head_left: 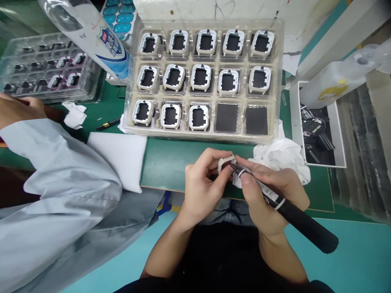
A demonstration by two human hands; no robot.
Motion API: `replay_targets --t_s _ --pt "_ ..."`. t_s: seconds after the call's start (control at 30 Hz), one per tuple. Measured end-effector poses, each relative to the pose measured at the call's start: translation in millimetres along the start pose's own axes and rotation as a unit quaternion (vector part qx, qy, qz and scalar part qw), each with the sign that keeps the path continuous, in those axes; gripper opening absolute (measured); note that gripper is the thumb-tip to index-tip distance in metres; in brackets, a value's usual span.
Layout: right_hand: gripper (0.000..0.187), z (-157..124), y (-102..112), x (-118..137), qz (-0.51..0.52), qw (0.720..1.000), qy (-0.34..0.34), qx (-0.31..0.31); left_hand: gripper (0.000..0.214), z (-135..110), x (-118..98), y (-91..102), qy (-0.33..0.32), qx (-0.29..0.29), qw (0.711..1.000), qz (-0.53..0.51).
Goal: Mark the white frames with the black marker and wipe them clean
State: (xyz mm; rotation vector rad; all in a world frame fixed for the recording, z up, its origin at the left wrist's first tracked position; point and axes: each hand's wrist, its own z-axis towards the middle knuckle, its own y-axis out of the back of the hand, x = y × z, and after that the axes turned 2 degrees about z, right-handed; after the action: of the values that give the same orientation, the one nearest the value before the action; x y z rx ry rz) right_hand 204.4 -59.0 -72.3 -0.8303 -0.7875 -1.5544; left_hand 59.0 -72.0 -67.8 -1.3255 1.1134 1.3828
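Note:
My left hand (pixel 203 183) pinches a small beige watch case (pixel 225 162) between thumb and fingers, tilted on its side. A black marker pen (pixel 284 207) lies in my right hand (pixel 269 191), its tip against or very close to the case's edge. Part of the case is hidden by my fingers. Just beyond my hands sits a clear plastic tray (pixel 171 132) with square pockets. Most pockets hold similar white-and-beige watch cases (pixel 201 77); two in the front row at the right show only dark pads (pixel 227 117).
At the left, a co-worker's sleeve (pixel 61 162) reaches in, near another tray (pixel 88 77). A bottle (pixel 100 40) leans behind a white cloth (pixel 119 158). Crumpled tissue (pixel 281 156) lies right of my hands, beside a white box (pixel 340 142) of dark parts and a white bottle (pixel 339 81).

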Motion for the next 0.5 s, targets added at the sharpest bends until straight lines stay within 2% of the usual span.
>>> replay_targets --t_s 0.5 --pt "0.022 2.8 -2.7 1.6 -0.009 1.0 0.0 -0.007 0.011 -2.2 3.3 -0.6 -0.023 -0.016 0.998 0.049"
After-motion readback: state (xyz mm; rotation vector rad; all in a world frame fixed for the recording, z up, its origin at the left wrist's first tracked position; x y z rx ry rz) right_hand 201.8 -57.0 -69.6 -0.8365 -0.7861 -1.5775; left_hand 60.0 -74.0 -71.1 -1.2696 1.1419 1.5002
